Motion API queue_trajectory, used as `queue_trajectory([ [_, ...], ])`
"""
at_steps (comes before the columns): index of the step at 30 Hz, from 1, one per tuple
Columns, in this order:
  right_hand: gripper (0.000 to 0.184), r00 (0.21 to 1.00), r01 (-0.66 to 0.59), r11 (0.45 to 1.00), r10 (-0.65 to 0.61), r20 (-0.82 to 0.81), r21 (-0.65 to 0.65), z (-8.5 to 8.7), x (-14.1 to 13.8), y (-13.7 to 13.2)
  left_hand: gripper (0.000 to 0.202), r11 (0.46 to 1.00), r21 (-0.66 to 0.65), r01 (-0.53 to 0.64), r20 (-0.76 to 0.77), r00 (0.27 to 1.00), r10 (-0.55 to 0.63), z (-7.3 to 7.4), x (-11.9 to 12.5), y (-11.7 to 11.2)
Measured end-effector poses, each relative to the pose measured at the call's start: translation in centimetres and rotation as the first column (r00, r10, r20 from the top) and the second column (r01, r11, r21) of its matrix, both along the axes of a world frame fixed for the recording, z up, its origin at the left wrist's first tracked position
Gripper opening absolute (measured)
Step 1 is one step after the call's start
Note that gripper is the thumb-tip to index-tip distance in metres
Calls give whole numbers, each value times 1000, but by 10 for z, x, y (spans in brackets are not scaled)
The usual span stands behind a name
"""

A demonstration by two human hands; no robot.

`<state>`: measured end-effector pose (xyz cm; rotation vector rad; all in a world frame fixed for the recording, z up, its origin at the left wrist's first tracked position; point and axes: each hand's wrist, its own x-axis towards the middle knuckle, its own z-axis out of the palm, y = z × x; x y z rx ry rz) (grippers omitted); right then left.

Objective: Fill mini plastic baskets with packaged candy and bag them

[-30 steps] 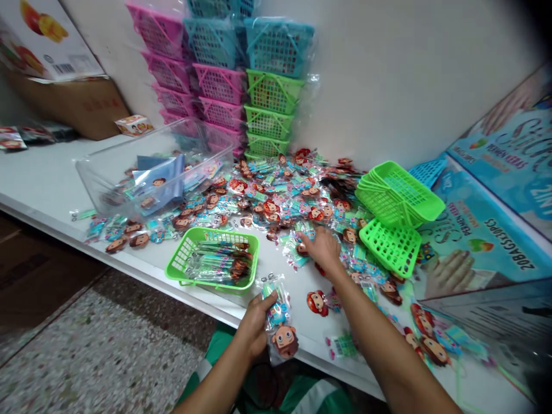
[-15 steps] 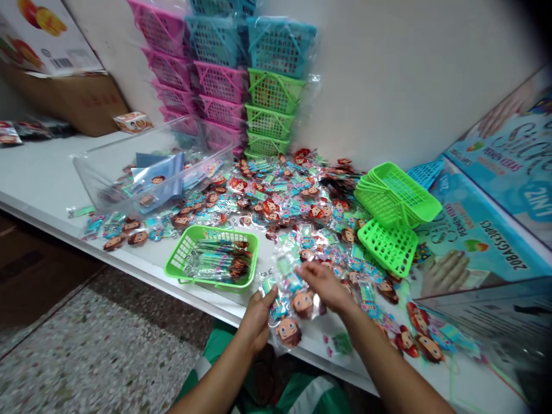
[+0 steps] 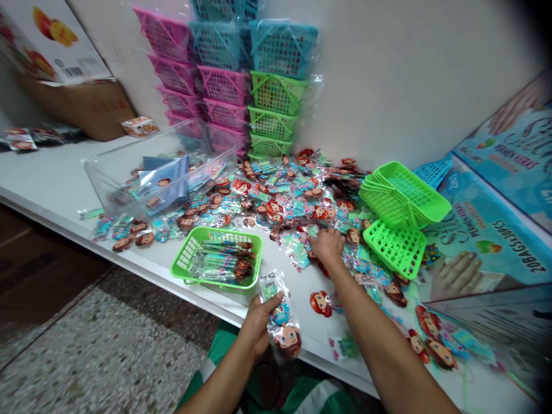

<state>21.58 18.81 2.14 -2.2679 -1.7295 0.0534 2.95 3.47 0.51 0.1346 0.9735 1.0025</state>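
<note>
My left hand (image 3: 260, 322) grips a clear packet (image 3: 280, 313) with a brown-haired doll-shaped figure in it, over the table's front edge; whether more packets lie behind it, I cannot tell. Out in the pile of similar packets (image 3: 276, 210), my right hand (image 3: 328, 246) is closed with its fingers curled down, and what they hold is hidden. Left of my hands sits a green basket (image 3: 176, 261) with several packets (image 3: 219, 261) lying stacked inside. A red-haired figure packet (image 3: 321, 303) lies by itself below my right hand.
Stacked pink, blue and green baskets (image 3: 276, 92) in plastic wrap stand against the wall. A clear plastic bin (image 3: 97, 187) is at the left. More green baskets (image 3: 399, 198) lean near blue printed boxes (image 3: 491, 230) on the right. A carton (image 3: 95, 106) stands at the far left.
My right hand has left the packets by my left hand and reached forward into the pile. My left hand still holds its packet. The view has shifted slightly.
</note>
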Motion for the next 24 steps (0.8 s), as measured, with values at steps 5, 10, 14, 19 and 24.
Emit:
queue_trajectory([
  [5,31,987,-43,998,48,-153,42,9,26,-1,40,1000,16,-4,-16,1000,4,-2,-3,1],
  [10,40,893,-195,981,178,-413,0,14,0,-72,39,999,43,23,24,999,-24,3,5,4],
  [14,34,664,-525,851,428,-613,25,5,-40,-131,44,995,101,9,120,993,-22,8,9,5],
  [19,35,722,-689,716,667,-185,-112,1,-13,-108,38,999,37,-30,112,993,26,1,3,4],
  [24,36,586,-714,608,790,180,-347,3,32,-52,29,999,-34,8,135,991,-3,3,-3,2],
])
